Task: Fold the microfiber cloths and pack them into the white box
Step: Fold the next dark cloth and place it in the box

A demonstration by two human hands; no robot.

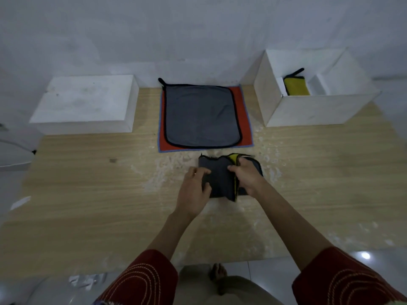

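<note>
Grey microfibre fills the gap between the two hands: the dark grey folded microfibre cloth (pixel 220 176) lies on the pale wooden table (pixel 88 194), near its middle, with the left hand (pixel 195 190) on its left edge and the right hand (pixel 247 176) on its right half. We see the left hand's thumb and fingers pinching the left edge, and the right hand's fingers curled round the raised layers, so both hands are clamped on it. The right hand covers much of the cloth's right side, and we cannot tell how many layers lie under it. The light is dim, and we cannot make out the weave. A yellow inner face peeps out at the far right corner and along a fold line running down beside the right hand; the far edge is wavy, with black trim. Beyond it, apart from it, a flat grey cloth with black trim (pixel 200 115) lies on an orange cloth with a blue edge (pixel 245 119). To the right stands the open white box (pixel 308 111), holding a yellow folded cloth (pixel 296 86) whose lower end the near wall hides.
</note>
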